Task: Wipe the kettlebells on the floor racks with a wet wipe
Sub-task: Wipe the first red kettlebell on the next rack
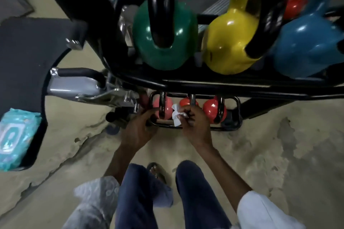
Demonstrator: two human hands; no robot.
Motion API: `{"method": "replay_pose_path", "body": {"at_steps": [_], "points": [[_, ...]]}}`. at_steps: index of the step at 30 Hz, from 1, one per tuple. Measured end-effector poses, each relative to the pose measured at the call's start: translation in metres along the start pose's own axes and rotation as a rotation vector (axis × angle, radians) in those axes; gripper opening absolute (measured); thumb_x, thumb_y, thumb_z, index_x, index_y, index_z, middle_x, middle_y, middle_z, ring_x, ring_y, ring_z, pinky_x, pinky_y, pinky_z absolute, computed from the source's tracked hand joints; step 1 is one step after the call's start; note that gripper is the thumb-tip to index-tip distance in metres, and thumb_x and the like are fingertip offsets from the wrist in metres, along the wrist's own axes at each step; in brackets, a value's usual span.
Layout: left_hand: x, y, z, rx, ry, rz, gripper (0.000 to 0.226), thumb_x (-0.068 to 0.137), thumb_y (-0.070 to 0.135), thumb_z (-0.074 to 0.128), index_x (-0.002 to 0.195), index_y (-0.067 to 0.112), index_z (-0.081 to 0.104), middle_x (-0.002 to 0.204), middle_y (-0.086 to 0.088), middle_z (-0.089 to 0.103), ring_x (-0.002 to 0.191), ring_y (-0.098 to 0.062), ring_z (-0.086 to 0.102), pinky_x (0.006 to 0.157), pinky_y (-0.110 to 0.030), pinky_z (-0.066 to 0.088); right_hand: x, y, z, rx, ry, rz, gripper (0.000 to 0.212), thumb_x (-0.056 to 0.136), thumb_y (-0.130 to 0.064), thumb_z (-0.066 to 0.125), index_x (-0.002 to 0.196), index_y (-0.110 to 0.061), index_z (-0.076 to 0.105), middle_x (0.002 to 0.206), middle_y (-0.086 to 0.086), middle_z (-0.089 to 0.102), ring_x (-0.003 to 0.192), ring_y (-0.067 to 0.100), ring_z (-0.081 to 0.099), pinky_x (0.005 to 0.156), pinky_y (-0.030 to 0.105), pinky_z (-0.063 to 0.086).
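Observation:
Three small kettlebells stand in the low black floor rack [235,128]: a pink one [167,107] on the left, an orange-red one [185,102] in the middle, a red one [211,108] on the right. My right hand [193,125] pinches a crumpled white wet wipe [176,116] against the middle kettlebell, fingers up by its black handle. My left hand [138,130] reaches to the rack's left end beside the pink kettlebell, fingers curled around the rack bar or the handle there; which one is unclear.
Above, a higher rack shelf holds large green [163,41], yellow [229,42] and blue [307,44] kettlebells with black handles. A teal pack of wet wipes [14,137] lies on a dark bench at the left. Metal machine parts [78,83] crowd the left; my knees and sandy floor are below.

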State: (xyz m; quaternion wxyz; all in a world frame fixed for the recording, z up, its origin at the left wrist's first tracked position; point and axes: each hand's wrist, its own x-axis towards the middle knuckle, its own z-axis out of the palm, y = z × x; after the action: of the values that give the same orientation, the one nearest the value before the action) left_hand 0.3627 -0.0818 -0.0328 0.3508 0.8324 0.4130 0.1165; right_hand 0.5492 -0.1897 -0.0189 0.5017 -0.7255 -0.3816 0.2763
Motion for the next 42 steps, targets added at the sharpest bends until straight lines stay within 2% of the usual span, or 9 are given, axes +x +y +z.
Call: {"method": "replay_pose_path", "body": {"at_steps": [3, 9, 14, 19, 28, 31, 34, 38, 42], "points": [[0.027, -0.049, 0.047, 0.046, 0.033, 0.019, 0.064, 0.078, 0.019, 0.081, 0.138, 0.022, 0.059, 0.118, 0.006, 0.062, 0.088, -0.006, 0.060, 0.077, -0.021, 0.050, 0.037, 0.062, 0.028, -0.008, 0.030, -0.062, 0.021, 0.089, -0.009, 0.073, 0.109, -0.012, 0.067, 0.111, -0.001, 0.069, 0.099, 0.004, 0.066, 0.081, 0.016, 0.052], [0.086, -0.128, 0.118, 0.113, 0.028, 0.087, 0.079, 0.072, 0.015, 0.085, 0.144, 0.020, 0.053, 0.140, -0.004, 0.054, 0.123, -0.024, 0.058, 0.104, -0.036, 0.049, 0.106, 0.176, 0.096, -0.004, 0.046, -0.099, 0.021, 0.087, -0.011, 0.073, 0.108, -0.014, 0.071, 0.104, -0.002, 0.073, 0.097, 0.011, 0.068, 0.083, 0.021, 0.055], [0.102, -0.167, 0.148, 0.276, 0.050, 0.094, 0.081, 0.072, 0.025, 0.087, 0.146, 0.025, 0.052, 0.140, -0.001, 0.053, 0.120, -0.026, 0.060, 0.092, -0.037, 0.053, 0.139, 0.239, 0.145, 0.019, 0.058, -0.162, 0.016, 0.084, -0.022, 0.077, 0.099, -0.018, 0.079, 0.094, -0.005, 0.075, 0.089, 0.005, 0.070, 0.079, 0.035, 0.059], [0.105, -0.180, 0.162, 0.325, 0.145, 0.083, 0.079, 0.071, 0.033, 0.088, 0.142, 0.035, 0.054, 0.133, 0.005, 0.058, 0.114, -0.020, 0.062, 0.084, -0.032, 0.051, 0.164, 0.257, 0.162, -0.010, 0.137, -0.243, 0.013, 0.082, -0.018, 0.076, 0.094, -0.020, 0.081, 0.090, -0.005, 0.066, 0.088, 0.014, 0.064, 0.073, 0.024, 0.053], [0.106, -0.170, 0.165, 0.327, 0.212, 0.082, 0.076, 0.068, 0.032, 0.091, 0.136, 0.034, 0.059, 0.131, 0.005, 0.057, 0.113, -0.020, 0.062, 0.085, -0.034, 0.052, 0.225, 0.278, 0.176, 0.154, 0.040, 0.184, 0.021, 0.074, -0.035, 0.086, 0.086, -0.017, 0.082, 0.078, -0.002, 0.078, 0.081, 0.019, 0.075, 0.077, 0.045, 0.061], [0.106, -0.172, 0.164, 0.335, 0.214, 0.086, 0.075, 0.068, 0.032, 0.091, 0.136, 0.035, 0.059, 0.133, 0.006, 0.056, 0.114, -0.019, 0.062, 0.086, -0.035, 0.053, 0.219, 0.268, 0.171, -0.010, 0.049, -0.011, 0.016, 0.079, -0.026, 0.074, 0.088, -0.015, 0.081, 0.084, -0.001, 0.077, 0.081, 0.010, 0.072, 0.078, 0.033, 0.060], [0.107, -0.174, 0.163, 0.312, 0.206, 0.089, 0.075, 0.069, 0.033, 0.091, 0.137, 0.037, 0.059, 0.134, 0.007, 0.055, 0.115, -0.018, 0.061, 0.086, -0.034, 0.053, 0.215, 0.242, 0.162, -0.184, -0.054, -0.264, 0.015, 0.076, -0.006, 0.067, 0.084, -0.005, 0.080, 0.075, -0.005, 0.070, 0.071, -0.015, 0.062, 0.063, 0.004, 0.042], [0.108, -0.176, 0.163, 0.298, 0.202, 0.086, 0.075, 0.069, 0.035, 0.090, 0.136, 0.038, 0.058, 0.134, 0.007, 0.055, 0.116, -0.016, 0.060, 0.088, -0.036, 0.054, 0.244, 0.204, 0.166, -0.543, -0.321, -0.193, 0.014, 0.074, -0.007, 0.068, 0.080, -0.005, 0.081, 0.072, 0.010, 0.074, 0.057, 0.002, 0.060, 0.057, 0.027, 0.049], [0.108, -0.179, 0.162, 0.270, 0.196, 0.093, 0.075, 0.067, 0.035, 0.091, 0.134, 0.037, 0.060, 0.133, 0.008, 0.056, 0.116, -0.016, 0.060, 0.089, -0.038, 0.055, 0.268, 0.183, 0.169, -0.871, -0.476, -0.089, 0.019, 0.078, -0.011, 0.060, 0.059, -0.007, 0.059, 0.062, 0.009, 0.056, 0.061, 0.024, 0.055, 0.051, 0.026, 0.038]]}}
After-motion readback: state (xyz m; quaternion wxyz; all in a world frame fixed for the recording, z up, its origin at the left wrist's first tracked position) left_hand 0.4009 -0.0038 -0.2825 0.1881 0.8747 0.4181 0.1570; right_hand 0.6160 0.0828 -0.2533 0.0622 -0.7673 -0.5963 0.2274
